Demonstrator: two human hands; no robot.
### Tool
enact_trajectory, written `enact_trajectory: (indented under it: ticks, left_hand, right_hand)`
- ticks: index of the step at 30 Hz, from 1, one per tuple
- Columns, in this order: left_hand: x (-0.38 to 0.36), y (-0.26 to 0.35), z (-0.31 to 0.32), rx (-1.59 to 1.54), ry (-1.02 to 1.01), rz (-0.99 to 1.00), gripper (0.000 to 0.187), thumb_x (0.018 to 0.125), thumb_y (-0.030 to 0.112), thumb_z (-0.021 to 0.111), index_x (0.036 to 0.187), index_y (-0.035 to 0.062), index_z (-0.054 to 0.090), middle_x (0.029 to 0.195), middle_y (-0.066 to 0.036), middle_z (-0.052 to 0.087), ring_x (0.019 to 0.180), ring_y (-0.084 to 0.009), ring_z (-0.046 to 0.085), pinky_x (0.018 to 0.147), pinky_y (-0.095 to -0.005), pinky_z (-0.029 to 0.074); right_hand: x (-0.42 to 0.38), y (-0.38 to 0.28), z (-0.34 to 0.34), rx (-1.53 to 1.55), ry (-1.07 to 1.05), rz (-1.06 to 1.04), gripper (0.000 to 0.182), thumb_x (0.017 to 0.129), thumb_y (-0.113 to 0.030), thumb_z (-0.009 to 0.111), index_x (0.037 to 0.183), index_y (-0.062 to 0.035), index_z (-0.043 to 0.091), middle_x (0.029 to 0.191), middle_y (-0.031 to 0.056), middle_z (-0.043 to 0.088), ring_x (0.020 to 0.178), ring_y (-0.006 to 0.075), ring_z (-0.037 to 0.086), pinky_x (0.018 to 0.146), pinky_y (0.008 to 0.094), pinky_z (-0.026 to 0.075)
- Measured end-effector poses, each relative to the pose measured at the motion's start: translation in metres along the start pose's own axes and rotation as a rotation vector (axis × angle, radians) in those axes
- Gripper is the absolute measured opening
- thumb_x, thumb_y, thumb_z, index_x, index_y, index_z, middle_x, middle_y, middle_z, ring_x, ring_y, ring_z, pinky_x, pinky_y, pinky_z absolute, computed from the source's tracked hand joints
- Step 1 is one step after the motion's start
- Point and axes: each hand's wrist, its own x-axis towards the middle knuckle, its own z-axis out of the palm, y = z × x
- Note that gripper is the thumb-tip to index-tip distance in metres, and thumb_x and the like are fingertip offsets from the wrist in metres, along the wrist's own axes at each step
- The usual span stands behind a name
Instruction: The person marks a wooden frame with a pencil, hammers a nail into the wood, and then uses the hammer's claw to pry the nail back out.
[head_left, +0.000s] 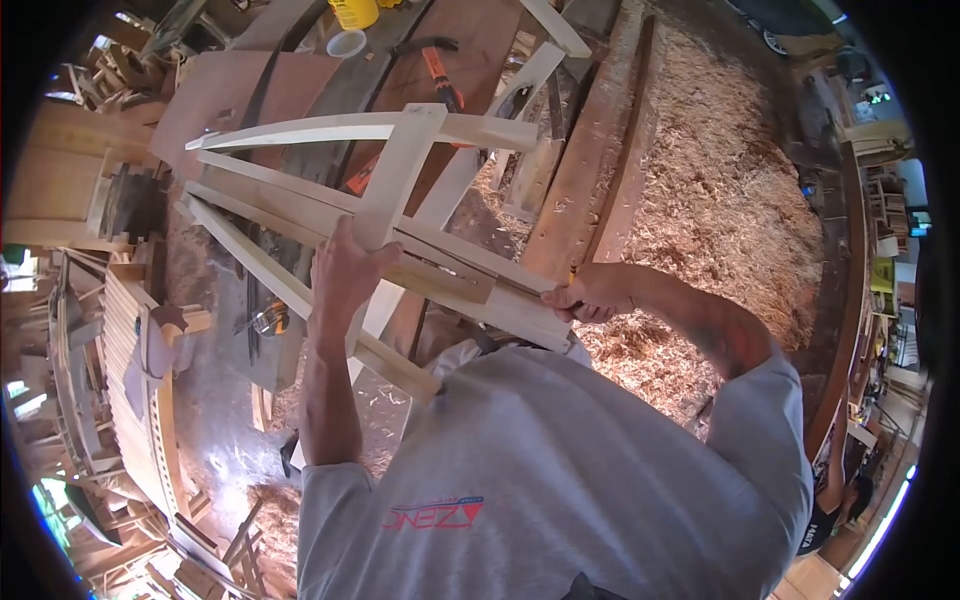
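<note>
A pale wooden frame (440, 275) of long slats that converge at the far left lies in front of me, against my shirt. A wide wooden crosspiece (402, 172) lies over the slats. My left hand (352, 262) is closed around the near end of the crosspiece where it meets the middle slats, thumb to the right. At the right end of the frame, my right hand (590, 292) is closed in a pinch at the slat's edge. A thin yellow tip like a pencil (572, 272) pokes up from its fingers; the rest is hidden.
Beyond the frame, a hammer (440, 75) with an orange handle lies on boards near a yellow bucket (354, 12) and a white lid (346, 44). Wood shavings (720, 170) cover the floor at right. A drill (268, 320) lies at left. Another person (835, 510) is at far right.
</note>
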Motion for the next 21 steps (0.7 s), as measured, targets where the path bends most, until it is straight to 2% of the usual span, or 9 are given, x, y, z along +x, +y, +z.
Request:
enact_trajectory:
  ticks: [2, 9, 12, 14, 15, 16, 18, 19, 21]
  left_hand:
    - [0.001, -0.004, 0.002, -0.012, -0.010, 0.000, 0.063, 0.069, 0.036, 0.076, 0.116, -0.0029, 0.058, 0.103, -0.025, 0.069, 0.102, -0.0421, 0.064, 0.090, -0.0474, 0.049]
    - [0.000, -0.001, 0.001, 0.014, -0.030, -0.003, 0.065, 0.070, 0.034, 0.075, 0.120, -0.0026, 0.056, 0.107, -0.027, 0.067, 0.105, -0.0418, 0.063, 0.091, -0.0476, 0.048]
    - [-0.001, -0.002, 0.004, 0.024, -0.013, 0.000, 0.066, 0.071, 0.034, 0.074, 0.122, -0.0026, 0.055, 0.109, -0.027, 0.067, 0.106, -0.0422, 0.062, 0.091, -0.0480, 0.048]
    - [0.000, -0.004, 0.006, 0.036, 0.005, 0.012, 0.066, 0.071, 0.034, 0.074, 0.122, -0.0026, 0.054, 0.109, -0.027, 0.067, 0.107, -0.0425, 0.062, 0.091, -0.0482, 0.048]
    - [0.001, -0.007, 0.009, 0.044, 0.011, 0.026, 0.066, 0.072, 0.035, 0.074, 0.123, -0.0026, 0.054, 0.109, -0.026, 0.067, 0.106, -0.0428, 0.062, 0.091, -0.0485, 0.048]
    - [0.002, -0.008, 0.010, 0.057, 0.011, 0.047, 0.066, 0.072, 0.035, 0.074, 0.123, -0.0026, 0.054, 0.109, -0.026, 0.067, 0.106, -0.0430, 0.062, 0.091, -0.0487, 0.048]
    - [0.001, 0.000, 0.005, 0.038, -0.018, 0.046, 0.066, 0.073, 0.035, 0.074, 0.123, -0.0022, 0.053, 0.109, -0.026, 0.067, 0.106, -0.0430, 0.062, 0.091, -0.0488, 0.047]
    - [0.000, 0.005, 0.003, -0.005, -0.038, 0.021, 0.066, 0.073, 0.036, 0.074, 0.123, -0.0018, 0.053, 0.109, -0.026, 0.067, 0.106, -0.0429, 0.062, 0.092, -0.0488, 0.047]
    - [-0.001, 0.007, 0.003, 0.004, -0.053, 0.007, 0.066, 0.074, 0.036, 0.074, 0.123, -0.0015, 0.053, 0.109, -0.026, 0.067, 0.106, -0.0429, 0.062, 0.092, -0.0486, 0.047]
  right_hand:
    - [0.006, -0.001, -0.008, -0.007, -0.121, 0.116, 0.044, 0.099, -0.047, 0.056, 0.082, -0.0062, 0.056, 0.052, -0.0076, 0.032, 0.040, 0.0036, 0.026, 0.036, 0.0215, 0.018]
    - [-0.004, -0.001, -0.003, 0.022, -0.099, 0.171, 0.045, 0.099, -0.049, 0.054, 0.084, -0.0066, 0.058, 0.054, -0.0063, 0.036, 0.041, 0.0040, 0.028, 0.037, 0.0223, 0.021]
    - [-0.024, 0.001, 0.007, -0.112, 0.138, -0.036, 0.045, 0.098, -0.048, 0.056, 0.090, -0.0047, 0.063, 0.057, -0.0031, 0.049, 0.045, 0.0063, 0.043, 0.041, 0.0232, 0.033]
    - [-0.026, 0.018, 0.016, -0.326, 0.347, -0.428, 0.041, 0.098, -0.041, 0.059, 0.098, 0.0000, 0.065, 0.066, 0.0016, 0.061, 0.058, 0.0130, 0.061, 0.051, 0.0295, 0.046]
    - [-0.027, 0.024, 0.024, -0.666, 0.484, -0.607, 0.036, 0.095, -0.036, 0.063, 0.101, -0.0004, 0.062, 0.075, 0.0080, 0.066, 0.071, 0.0236, 0.069, 0.060, 0.0375, 0.053]
    - [-0.025, 0.026, 0.032, -0.645, 0.491, -0.621, 0.036, 0.095, -0.036, 0.063, 0.101, -0.0004, 0.062, 0.075, 0.0080, 0.066, 0.071, 0.0236, 0.069, 0.060, 0.0375, 0.053]
    - [-0.015, 0.023, 0.053, -1.107, 0.823, -0.637, 0.039, 0.093, -0.038, 0.063, 0.100, 0.0007, 0.059, 0.073, 0.0174, 0.066, 0.072, 0.0334, 0.068, 0.064, 0.0457, 0.051]
    - [-0.010, 0.017, 0.062, -1.042, 0.879, -0.656, 0.035, 0.095, -0.034, 0.060, 0.102, -0.0005, 0.056, 0.075, 0.0204, 0.066, 0.075, 0.0386, 0.067, 0.066, 0.0489, 0.052]
    - [0.010, 0.013, 0.066, -1.034, 0.955, -0.686, 0.034, 0.096, -0.034, 0.058, 0.100, -0.0005, 0.056, 0.074, 0.0200, 0.066, 0.074, 0.0379, 0.067, 0.065, 0.0482, 0.052]
